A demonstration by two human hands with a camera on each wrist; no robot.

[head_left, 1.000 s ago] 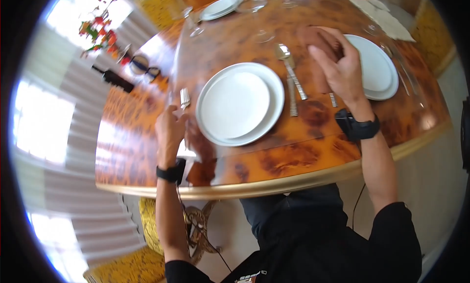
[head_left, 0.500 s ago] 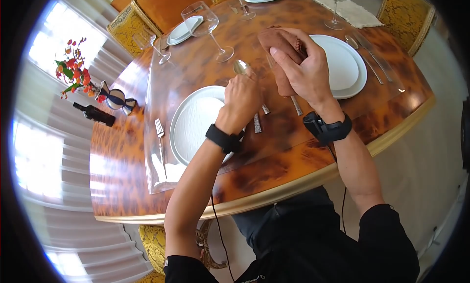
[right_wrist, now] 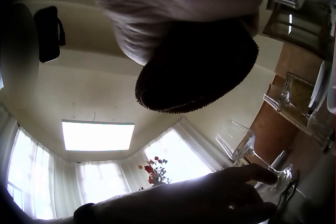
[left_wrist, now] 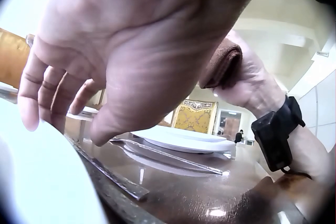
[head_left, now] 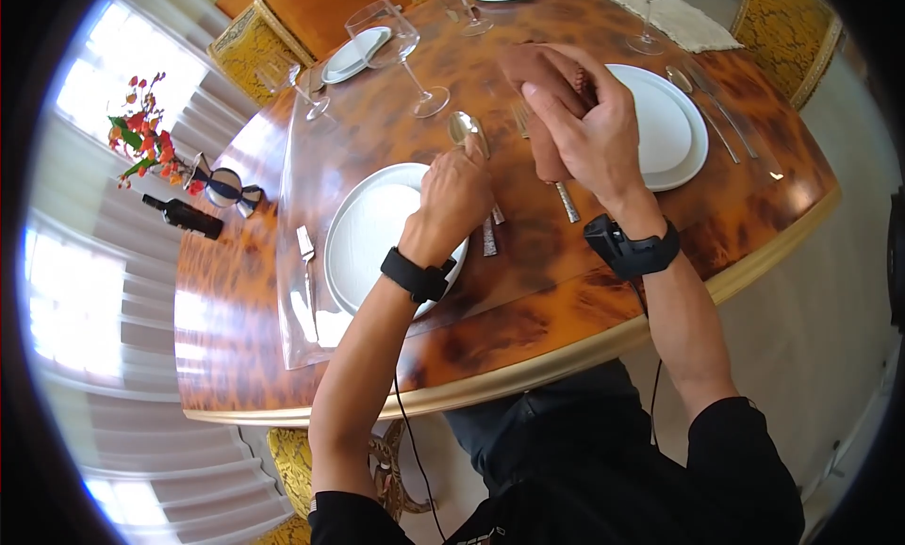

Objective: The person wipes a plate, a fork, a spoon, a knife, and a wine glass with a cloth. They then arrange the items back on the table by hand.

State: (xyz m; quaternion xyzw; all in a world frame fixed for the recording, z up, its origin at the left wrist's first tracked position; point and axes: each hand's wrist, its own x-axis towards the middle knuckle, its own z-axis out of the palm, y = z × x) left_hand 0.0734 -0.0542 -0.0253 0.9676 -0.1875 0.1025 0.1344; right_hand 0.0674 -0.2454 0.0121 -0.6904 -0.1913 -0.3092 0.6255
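Over the right side of the near white plate (head_left: 344, 239), the left hand (head_left: 457, 191) reaches to a spoon (head_left: 462, 124), fingertips at its neck. In the left wrist view this hand (left_wrist: 136, 45) has loosely bent fingers pointing down and the thumb low beside cutlery handles (left_wrist: 123, 180); whether it pinches one is unclear. A knife handle (head_left: 489, 237) lies beside the spoon. The right hand (head_left: 603, 144) grips a folded brown cloth (head_left: 547, 156) above a fork (head_left: 567, 204), between the two place settings. The right wrist view shows the cloth (right_wrist: 199, 69) dark beneath the hand (right_wrist: 178, 3).
Left of the near plate lies another fork (head_left: 308, 262). A second plate (head_left: 693, 149) stands right, with a spoon (head_left: 707, 116) and knife beyond. Stemmed glasses (head_left: 415, 69) stand farther back. A dark bottle (head_left: 184, 216) and a vase (head_left: 224, 189) with flowers are left.
The left hand has gone from beside the left fork, across the plate, to the spoon on its right. The right hand still grips the cloth. The head view has shifted.
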